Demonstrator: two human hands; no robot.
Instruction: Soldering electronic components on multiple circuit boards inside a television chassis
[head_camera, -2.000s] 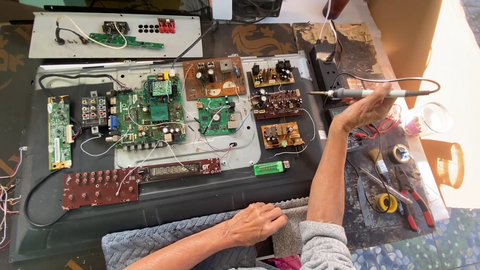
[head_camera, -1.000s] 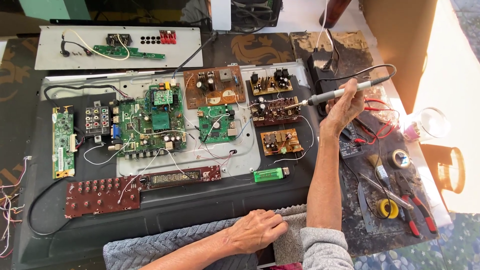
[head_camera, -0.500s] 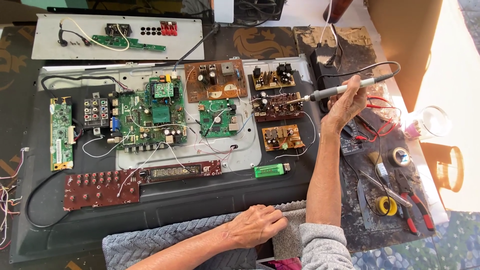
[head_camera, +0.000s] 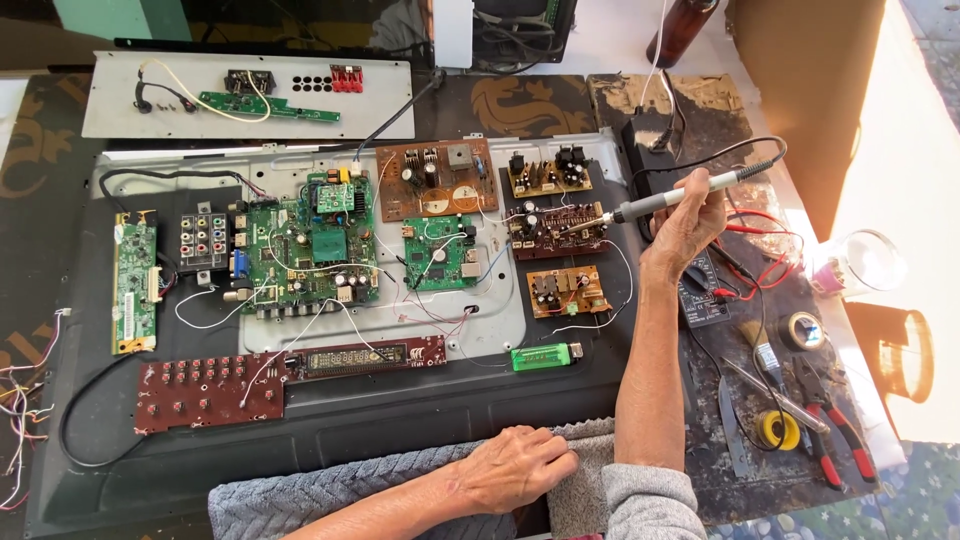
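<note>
From the head view, looking straight down: the right hand (head_camera: 685, 225) has its grip wrapped around a soldering iron (head_camera: 690, 192), held like a pen, with its metal tip angled down to the left and sitting right at the dark brown circuit board (head_camera: 556, 230) in the middle of the right-hand column of small boards. The iron's black cable (head_camera: 745, 150) loops away up and to the right from its handle. Down at the near edge, the left hand (head_camera: 515, 468) lies flat, fingers loosely curled and holding nothing, on a grey knitted cloth (head_camera: 330, 490) draped over the front of the big black panel (head_camera: 400, 420). That panel lies flat on the tabletop and carries a metal plate (head_camera: 500, 330) with a large green main board (head_camera: 305, 250) on it, a smaller green board (head_camera: 437, 253) beside it and a brown board (head_camera: 437, 180) above. Above the dark brown board is a tan one (head_camera: 548, 173), below it an orange-brown one (head_camera: 568, 291). A long reddish button board (head_camera: 210, 392) lies along the lower left, with a small green lighter-shaped object (head_camera: 545, 355) near the right forearm. To the right of the panel: a roll of dark tape (head_camera: 802, 330), a yellow spool (head_camera: 777, 430) and red-handled pliers (head_camera: 835, 425).
</note>
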